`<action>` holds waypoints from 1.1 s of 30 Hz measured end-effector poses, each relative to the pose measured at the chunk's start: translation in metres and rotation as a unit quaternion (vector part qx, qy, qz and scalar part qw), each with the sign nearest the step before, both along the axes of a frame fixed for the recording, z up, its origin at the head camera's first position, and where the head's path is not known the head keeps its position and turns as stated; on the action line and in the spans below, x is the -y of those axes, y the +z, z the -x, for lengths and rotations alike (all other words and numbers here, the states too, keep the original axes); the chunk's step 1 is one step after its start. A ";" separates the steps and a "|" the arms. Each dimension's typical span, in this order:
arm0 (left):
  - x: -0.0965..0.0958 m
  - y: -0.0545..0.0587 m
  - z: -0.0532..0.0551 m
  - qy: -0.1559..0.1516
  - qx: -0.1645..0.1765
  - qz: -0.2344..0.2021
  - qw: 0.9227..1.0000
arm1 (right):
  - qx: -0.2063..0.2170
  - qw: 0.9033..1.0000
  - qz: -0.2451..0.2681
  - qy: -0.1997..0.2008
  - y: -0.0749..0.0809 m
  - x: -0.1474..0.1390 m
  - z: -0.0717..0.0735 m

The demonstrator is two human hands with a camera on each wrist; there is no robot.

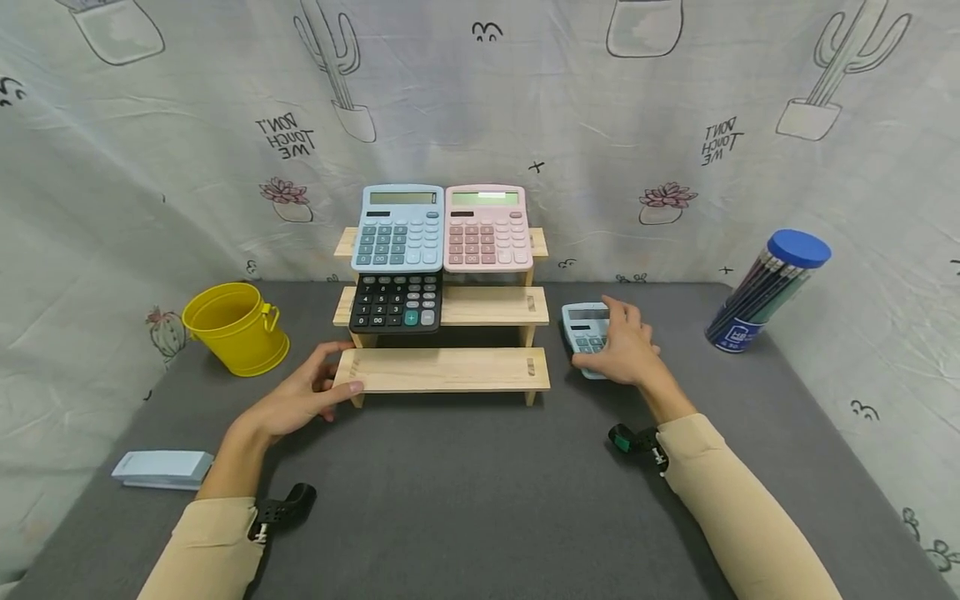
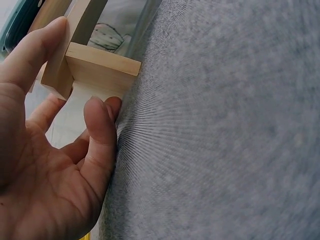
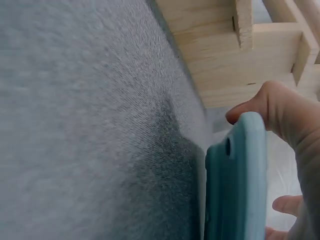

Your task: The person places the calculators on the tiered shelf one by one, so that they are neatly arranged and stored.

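A three-tier wooden shelf (image 1: 442,369) stands in the middle. My left hand (image 1: 296,396) holds the left end of its lowest board, thumb on the board's edge; the left wrist view shows the board (image 2: 60,75) between thumb and index finger, the other fingers curled below. To the right of the shelf, my right hand (image 1: 626,346) grips a small light blue calculator (image 1: 585,329) from above, thumb at its near left edge and fingers across its far side. In the right wrist view this calculator (image 3: 245,175) appears edge-on, close over the grey cloth.
On the top tier lean a blue calculator (image 1: 399,229) and a pink calculator (image 1: 487,229); a black calculator (image 1: 397,304) leans on the middle tier's left. A yellow bucket (image 1: 240,329) and pale blue box-like object (image 1: 165,469) stand left, a blue-lidded pencil tub (image 1: 765,292) right.
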State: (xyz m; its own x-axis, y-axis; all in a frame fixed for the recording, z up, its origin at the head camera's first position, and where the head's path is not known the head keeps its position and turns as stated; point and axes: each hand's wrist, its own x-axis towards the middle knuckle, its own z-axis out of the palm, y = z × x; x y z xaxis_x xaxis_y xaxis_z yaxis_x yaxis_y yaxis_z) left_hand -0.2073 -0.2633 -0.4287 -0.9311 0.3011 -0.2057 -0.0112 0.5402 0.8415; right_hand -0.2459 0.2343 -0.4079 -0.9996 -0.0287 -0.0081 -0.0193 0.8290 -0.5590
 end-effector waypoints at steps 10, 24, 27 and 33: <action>-0.002 -0.002 -0.001 0.000 -0.001 0.003 1.000 | -0.052 0.998 0.030 0.019 0.002 -0.014 -0.031; -0.002 0.000 0.000 -0.003 -0.001 0.003 1.000 | -0.143 0.986 0.060 0.064 0.031 0.001 -0.072; -0.002 -0.001 0.000 -0.003 -0.004 -0.001 1.000 | -0.155 0.982 0.063 0.086 0.037 0.007 -0.077; -0.002 0.000 0.000 -0.001 -0.007 0.000 1.000 | -0.164 0.977 0.057 0.124 0.044 0.026 -0.080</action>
State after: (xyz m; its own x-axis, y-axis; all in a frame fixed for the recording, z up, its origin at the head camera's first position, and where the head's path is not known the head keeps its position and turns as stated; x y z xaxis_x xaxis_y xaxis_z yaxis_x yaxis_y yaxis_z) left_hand -0.2069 -0.2610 -0.4289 -0.9330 0.3037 -0.1929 0.0022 0.5410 0.8410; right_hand -0.1659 0.2082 -0.3637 -0.9096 -0.2527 0.3298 -0.4062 0.7082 -0.5775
